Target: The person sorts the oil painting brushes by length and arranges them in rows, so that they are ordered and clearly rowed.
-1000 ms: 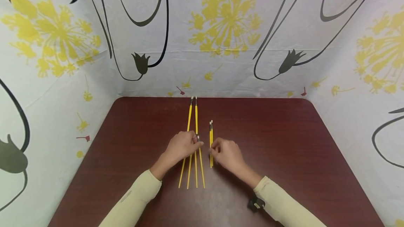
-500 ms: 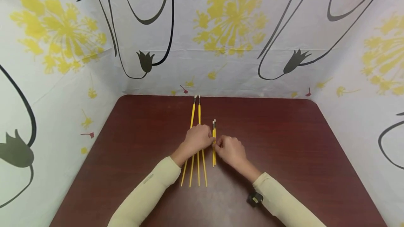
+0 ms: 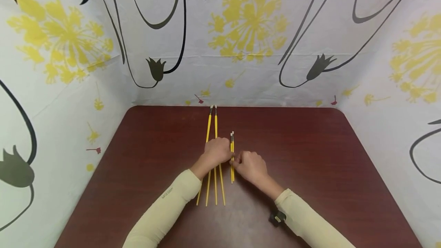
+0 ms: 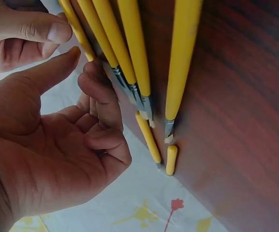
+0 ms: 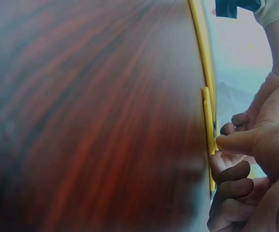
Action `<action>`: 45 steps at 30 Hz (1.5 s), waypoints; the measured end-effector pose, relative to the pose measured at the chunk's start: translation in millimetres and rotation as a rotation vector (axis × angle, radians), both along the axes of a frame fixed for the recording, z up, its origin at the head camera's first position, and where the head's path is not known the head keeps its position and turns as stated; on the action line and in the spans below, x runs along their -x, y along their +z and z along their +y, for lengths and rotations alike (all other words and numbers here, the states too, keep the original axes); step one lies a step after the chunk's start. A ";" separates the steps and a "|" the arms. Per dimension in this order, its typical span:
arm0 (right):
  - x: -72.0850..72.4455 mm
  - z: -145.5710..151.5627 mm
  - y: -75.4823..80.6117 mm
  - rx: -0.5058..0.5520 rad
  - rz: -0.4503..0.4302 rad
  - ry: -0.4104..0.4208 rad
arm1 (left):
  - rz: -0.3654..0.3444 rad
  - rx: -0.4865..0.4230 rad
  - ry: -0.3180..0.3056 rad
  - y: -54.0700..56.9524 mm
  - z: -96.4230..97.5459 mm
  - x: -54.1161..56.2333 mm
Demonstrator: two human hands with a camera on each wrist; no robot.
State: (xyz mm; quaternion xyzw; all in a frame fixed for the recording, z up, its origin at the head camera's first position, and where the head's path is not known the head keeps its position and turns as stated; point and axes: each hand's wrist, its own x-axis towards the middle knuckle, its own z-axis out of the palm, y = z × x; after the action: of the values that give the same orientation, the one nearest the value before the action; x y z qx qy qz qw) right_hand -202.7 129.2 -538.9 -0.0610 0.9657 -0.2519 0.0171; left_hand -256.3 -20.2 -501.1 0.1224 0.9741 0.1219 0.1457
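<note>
A pair of yellow-handled paintbrushes (image 3: 232, 146) lies side by side on the table, bristles pointing away. My left hand (image 3: 217, 151) reaches over to this pair; in the left wrist view its thumb and forefinger tips close at the end of one paintbrush (image 4: 76, 26). From the right, my right hand (image 3: 251, 167) pinches the pair at mid-length, thumb and forefinger against a handle (image 5: 208, 116). Under my left hand run several fanned paintbrushes (image 3: 216, 186), their bristle ends hidden in the head view. Beyond them lie two more paintbrushes (image 3: 216, 125), with bristles at the back edge.
The dark red wooden table (image 3: 303, 156) has rounded far corners. White cloth (image 3: 206, 68) with yellow and grey flower prints hangs behind it and on both sides. A small black device (image 3: 277, 218) sits at my right sleeve.
My left hand has moved right, from the fanned paintbrushes to the separate pair. My right hand has stayed beside that pair.
</note>
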 end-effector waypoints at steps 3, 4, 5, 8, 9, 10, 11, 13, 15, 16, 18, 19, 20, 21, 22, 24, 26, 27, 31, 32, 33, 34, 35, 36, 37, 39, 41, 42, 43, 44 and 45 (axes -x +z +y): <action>0.0 -1.9 -0.1 0.002 -0.017 0.002 | -0.025 -0.006 0.006 0.2 -1.7 0.2; 0.2 -2.5 0.0 0.002 -0.021 0.004 | -0.034 -0.009 0.006 0.4 -2.3 0.5; 0.3 -3.5 0.3 0.004 -0.026 0.006 | -0.040 -0.015 0.009 0.7 -3.0 0.6; 0.3 -5.8 1.7 0.014 -0.040 0.016 | -0.053 -0.023 0.013 1.6 -5.4 1.0; 0.2 -6.5 2.2 0.016 -0.045 0.021 | -0.059 -0.022 0.014 1.6 -6.0 1.3; -0.1 -7.1 2.7 0.020 -0.051 0.026 | -0.062 -0.023 0.016 1.7 -6.6 1.7; -0.4 -7.5 3.3 0.024 -0.056 0.033 | -0.062 -0.022 0.018 1.8 -7.1 2.0; -1.2 -7.1 4.2 0.027 -0.063 0.041 | -0.068 -0.024 0.020 2.3 -7.1 2.9; -2.1 -4.8 5.1 0.021 -0.065 0.039 | -0.074 -0.029 0.015 2.4 -5.2 4.2; -2.5 -3.1 5.4 0.019 -0.066 0.033 | -0.074 -0.033 0.011 2.6 -3.5 4.5; -3.8 1.5 5.8 0.013 -0.065 0.022 | -0.083 -0.033 0.001 2.9 1.4 5.4; -4.5 4.0 5.8 0.009 -0.066 0.015 | -0.085 -0.037 -0.006 2.5 4.2 5.8; -5.0 6.2 5.9 0.005 -0.067 0.010 | -0.083 -0.038 -0.012 1.9 6.5 6.1; -5.8 7.9 6.2 0.001 -0.068 0.005 | -0.081 -0.038 -0.016 1.9 8.4 6.0; -6.4 9.0 6.4 0.001 -0.068 0.006 | -0.083 -0.040 -0.017 1.8 9.6 6.0; -7.7 10.1 7.1 -0.004 -0.068 0.008 | -0.084 -0.043 -0.021 1.2 10.8 6.1; -8.6 9.2 8.1 -0.014 -0.070 0.012 | -0.083 -0.039 -0.021 1.1 10.1 5.9; -8.8 8.5 8.7 -0.024 -0.075 0.013 | -0.085 -0.036 -0.020 1.2 9.5 5.7; -8.4 3.7 11.1 -0.066 -0.106 0.020 | -0.088 -0.030 -0.012 1.2 5.7 6.0; -8.1 2.0 11.9 -0.079 -0.113 0.023 | -0.091 -0.027 -0.008 1.6 4.4 5.9; -8.0 0.4 12.6 -0.091 -0.118 0.026 | -0.094 -0.025 -0.002 2.1 3.0 5.8; -7.7 -1.2 13.2 -0.099 -0.124 0.030 | -0.097 -0.024 0.004 2.5 1.6 5.7; -7.4 -2.7 13.5 -0.112 -0.128 0.032 | -0.099 -0.021 0.009 2.9 0.1 5.7; -7.0 -4.0 13.4 -0.123 -0.132 0.034 | -0.102 -0.017 0.012 3.1 -1.2 5.8; -6.7 -5.2 13.5 -0.132 -0.135 0.037 | -0.103 -0.015 0.015 3.2 -2.3 5.8; -5.7 -6.9 12.6 -0.148 -0.138 0.033 | -0.100 -0.009 0.017 2.9 -4.0 6.3; -4.6 -8.1 11.5 -0.165 -0.140 0.028 | -0.099 0.000 0.016 1.8 -4.2 6.7; -4.3 -8.5 11.0 -0.173 -0.139 0.026 | -0.102 0.010 0.013 1.2 -3.9 6.9; -4.2 -8.9 11.0 -0.183 -0.136 0.027 | -0.104 0.020 0.011 0.7 -3.2 6.9; -4.3 -9.4 10.9 -0.197 -0.132 0.031 | -0.106 0.035 0.007 -0.2 -2.3 7.1; -4.3 -9.8 11.3 -0.211 -0.124 0.036 | -0.105 0.049 0.004 -0.6 -1.1 6.8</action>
State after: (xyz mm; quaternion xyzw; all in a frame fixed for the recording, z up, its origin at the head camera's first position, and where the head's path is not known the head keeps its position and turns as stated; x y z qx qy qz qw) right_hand -198.4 119.4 -527.6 -0.0606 0.9826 -0.1518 0.0877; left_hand -263.1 -21.3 -501.7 0.1104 0.9681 0.1046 0.1993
